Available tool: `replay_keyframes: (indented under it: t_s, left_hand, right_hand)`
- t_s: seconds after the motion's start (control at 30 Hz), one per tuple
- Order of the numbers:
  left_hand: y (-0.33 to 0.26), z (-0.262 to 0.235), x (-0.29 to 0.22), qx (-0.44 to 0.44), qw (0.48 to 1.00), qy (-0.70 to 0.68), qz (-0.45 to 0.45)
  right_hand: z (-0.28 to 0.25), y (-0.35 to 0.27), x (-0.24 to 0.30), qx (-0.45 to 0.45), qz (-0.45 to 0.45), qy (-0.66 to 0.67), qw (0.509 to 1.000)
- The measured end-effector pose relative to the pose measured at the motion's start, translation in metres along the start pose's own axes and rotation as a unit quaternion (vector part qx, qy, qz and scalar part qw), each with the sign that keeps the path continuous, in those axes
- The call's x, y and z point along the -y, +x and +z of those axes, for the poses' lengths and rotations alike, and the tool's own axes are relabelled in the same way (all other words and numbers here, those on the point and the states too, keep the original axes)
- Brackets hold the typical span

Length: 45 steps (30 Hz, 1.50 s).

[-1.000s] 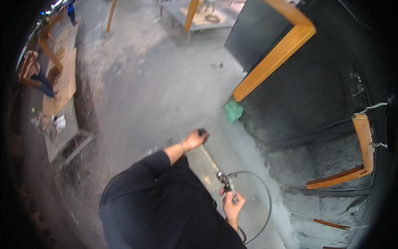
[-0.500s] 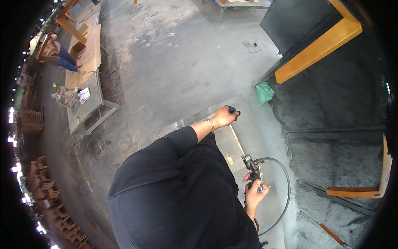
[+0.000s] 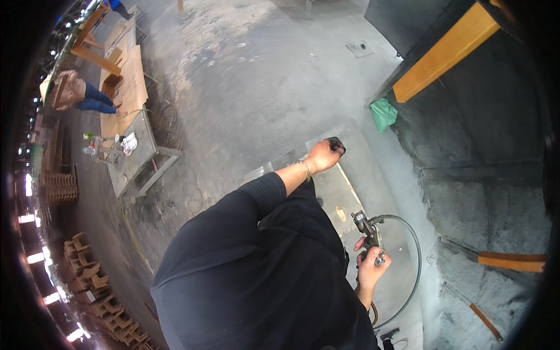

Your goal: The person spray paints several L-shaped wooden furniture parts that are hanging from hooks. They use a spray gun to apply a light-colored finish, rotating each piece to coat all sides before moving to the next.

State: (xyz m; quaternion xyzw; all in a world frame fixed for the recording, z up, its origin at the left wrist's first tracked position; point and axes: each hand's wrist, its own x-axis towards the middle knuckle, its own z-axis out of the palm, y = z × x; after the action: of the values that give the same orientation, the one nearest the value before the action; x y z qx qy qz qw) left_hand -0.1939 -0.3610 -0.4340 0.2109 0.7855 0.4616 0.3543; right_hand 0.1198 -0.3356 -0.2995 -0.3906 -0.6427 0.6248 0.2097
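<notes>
Head view: right hand (image 3: 371,269) grips a metal spray gun (image 3: 367,228) with a looping dark hose (image 3: 415,256), low right. Farther up, left hand (image 3: 324,155) closes on a small dark pad (image 3: 336,143) over a flat grey panel (image 3: 364,169).

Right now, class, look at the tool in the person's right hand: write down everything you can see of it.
The spray gun is a small tool of dull grey metal, with darker parts near its head. It stands roughly upright, its head away from the person. The right hand wraps its lower part, so the grip is hidden. A dark hose leaves its upper part and curves in a wide loop to the right and back down toward the person. It hangs above a pale flat panel without touching it.
</notes>
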Motion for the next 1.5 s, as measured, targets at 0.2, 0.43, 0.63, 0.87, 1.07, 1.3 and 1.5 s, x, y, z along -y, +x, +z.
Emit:
replay_keyframes:
  t_s: [0.2,0.43,0.63,0.87,1.07,1.3,1.5]
  left_hand:
    - [0.001,-0.004,-0.035,-0.01,0.999,-0.013,0.043]
    - [0.032,-0.041,-0.14,-0.09,0.949,-0.112,0.28]
    - [0.045,-0.065,-0.239,-0.141,0.876,-0.021,0.46]
    - [0.074,-0.03,-0.316,-0.159,0.857,-0.018,0.49]
    - [0.082,-0.011,-0.322,-0.154,0.837,0.063,0.522]
    - [0.118,-0.009,-0.313,-0.115,0.853,0.054,0.506]
    - [0.124,0.006,-0.326,-0.044,0.868,-0.053,0.492]
  right_hand:
    - [0.0,0.004,0.007,-0.006,-0.005,0.02,1.0]
    - [-0.011,0.018,-0.025,-0.064,0.068,0.063,0.994]
    - [-0.003,0.012,-0.038,-0.122,0.082,0.069,0.987]
    - [-0.003,0.007,-0.037,-0.147,0.074,0.097,0.982]
    - [0.002,0.004,-0.027,-0.143,0.072,0.134,0.978]
    - [0.004,-0.001,-0.012,-0.165,0.078,0.141,0.973]
    - [0.02,0.0,-0.014,-0.214,0.019,0.143,0.966]
